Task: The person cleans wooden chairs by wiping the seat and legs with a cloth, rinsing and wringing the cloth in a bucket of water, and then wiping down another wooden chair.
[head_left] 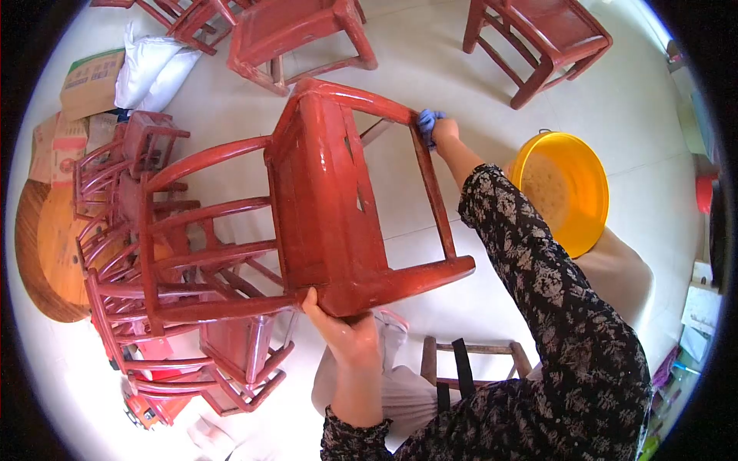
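Head view, left to right: cardboard boxes [92,84] lie at ten o'clock, and a cluster of red chairs [238,349] crowds eight to nine o'clock. Below the centre, towards six o'clock, the left hand [350,338] grips a corner of the wooden chair [327,200], thumb over its edge. That chair is tipped over mid-view, its back pointing to nine o'clock and its legs towards three. At one o'clock the right hand [446,132] clutches a blue cloth [427,121], bunched against the chair's upper leg. A yellow bucket [590,184] with cloudy liquid (water, most likely) stands near three o'clock. Judging by the cloth on the leg, work on this chair is under way and not finished; which parts are done, and whether other chairs have had their turn, I cannot tell. The left fingers are mostly hidden beneath the chair, the right fingertips are lost in the cloth, the background chairs [284,31] near eleven o'clock are cut off, and glare washes out the floor [284,422] around seven
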A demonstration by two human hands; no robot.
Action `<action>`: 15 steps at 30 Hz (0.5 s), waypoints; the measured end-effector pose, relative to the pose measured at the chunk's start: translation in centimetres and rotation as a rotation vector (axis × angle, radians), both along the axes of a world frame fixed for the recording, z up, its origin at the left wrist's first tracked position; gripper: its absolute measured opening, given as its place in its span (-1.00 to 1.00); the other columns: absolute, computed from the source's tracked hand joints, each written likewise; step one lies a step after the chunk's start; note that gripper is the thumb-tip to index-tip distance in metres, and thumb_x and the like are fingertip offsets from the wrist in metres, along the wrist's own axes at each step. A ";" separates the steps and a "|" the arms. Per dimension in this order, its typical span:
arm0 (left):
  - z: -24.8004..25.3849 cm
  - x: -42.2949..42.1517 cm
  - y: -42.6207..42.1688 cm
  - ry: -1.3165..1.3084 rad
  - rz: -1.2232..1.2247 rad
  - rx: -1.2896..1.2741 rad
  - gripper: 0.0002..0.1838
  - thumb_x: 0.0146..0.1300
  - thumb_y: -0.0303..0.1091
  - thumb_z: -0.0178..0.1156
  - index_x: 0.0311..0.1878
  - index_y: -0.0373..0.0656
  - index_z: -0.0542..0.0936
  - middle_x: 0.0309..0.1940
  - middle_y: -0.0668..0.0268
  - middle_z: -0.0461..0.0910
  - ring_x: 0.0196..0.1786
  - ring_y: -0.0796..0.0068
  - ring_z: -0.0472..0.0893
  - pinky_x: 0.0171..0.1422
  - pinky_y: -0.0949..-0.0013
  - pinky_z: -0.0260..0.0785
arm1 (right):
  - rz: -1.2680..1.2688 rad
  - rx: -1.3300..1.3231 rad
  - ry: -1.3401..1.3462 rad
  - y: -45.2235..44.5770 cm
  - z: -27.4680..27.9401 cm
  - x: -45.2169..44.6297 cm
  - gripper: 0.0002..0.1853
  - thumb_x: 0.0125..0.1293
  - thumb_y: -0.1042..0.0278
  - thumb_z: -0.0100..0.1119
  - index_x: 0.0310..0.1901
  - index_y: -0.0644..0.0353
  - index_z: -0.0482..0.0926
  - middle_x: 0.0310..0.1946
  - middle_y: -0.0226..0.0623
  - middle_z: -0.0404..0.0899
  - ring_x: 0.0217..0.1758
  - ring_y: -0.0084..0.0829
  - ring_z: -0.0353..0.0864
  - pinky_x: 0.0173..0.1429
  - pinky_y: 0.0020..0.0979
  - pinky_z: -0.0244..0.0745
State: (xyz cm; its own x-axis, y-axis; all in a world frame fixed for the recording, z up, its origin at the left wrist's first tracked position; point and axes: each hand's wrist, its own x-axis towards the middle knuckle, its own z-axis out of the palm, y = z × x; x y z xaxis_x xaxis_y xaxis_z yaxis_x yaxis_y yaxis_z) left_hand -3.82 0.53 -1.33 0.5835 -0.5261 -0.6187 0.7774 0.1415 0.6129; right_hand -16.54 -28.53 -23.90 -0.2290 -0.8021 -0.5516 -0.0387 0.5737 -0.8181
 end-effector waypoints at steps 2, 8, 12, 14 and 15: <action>-0.2 0.2 -0.1 -0.028 -0.019 -0.018 -0.50 0.16 -0.09 0.02 0.16 -0.06 0.33 0.08 0.31 0.43 0.12 0.28 0.43 0.19 0.15 0.29 | 0.365 0.096 0.426 0.5 -3.4 -0.6 -0.75 0.20 0.34 -0.04 -0.18 0.23 0.59 -0.40 -0.10 0.62 -0.35 -0.21 0.64 -0.30 -0.28 0.54; -0.3 0.2 -0.3 -0.026 -0.045 -0.044 -0.46 0.14 -0.08 0.02 0.19 -0.06 0.30 0.09 0.32 0.41 0.14 0.30 0.41 0.20 0.16 0.26 | 0.734 -0.232 0.281 5.0 2.4 -3.8 -0.58 0.25 0.06 -0.01 -0.26 0.32 0.60 -0.33 -0.01 0.62 -0.27 -0.08 0.62 -0.14 -0.18 0.50; -0.9 0.5 -0.3 -0.042 -0.046 -0.080 -0.45 0.14 -0.09 0.00 0.20 -0.08 0.29 0.10 0.32 0.40 0.14 0.29 0.40 0.20 0.13 0.25 | 1.057 -0.047 0.494 8.2 4.4 -4.2 -0.31 0.24 -0.28 -0.16 -0.18 0.34 0.56 -0.31 0.05 0.60 -0.26 -0.04 0.61 -0.11 -0.16 0.47; -0.6 0.3 -0.6 -0.036 -0.033 -0.110 -0.44 0.15 -0.09 0.00 0.21 -0.09 0.28 0.12 0.30 0.38 0.16 0.26 0.38 0.21 0.11 0.24 | 1.116 -0.005 0.447 11.2 5.2 -4.8 -0.34 0.24 -0.26 -0.16 -0.16 0.31 0.56 -0.31 0.10 0.59 -0.23 -0.03 0.60 -0.10 -0.16 0.46; -0.5 0.3 -0.7 -0.032 -0.031 -0.117 -0.44 0.15 -0.09 0.00 0.21 -0.09 0.28 0.12 0.30 0.38 0.16 0.26 0.38 0.21 0.11 0.24 | 1.117 -0.008 0.455 12.9 5.9 -5.0 -0.34 0.24 -0.26 -0.16 -0.16 0.31 0.56 -0.31 0.10 0.59 -0.23 -0.03 0.60 -0.10 -0.16 0.46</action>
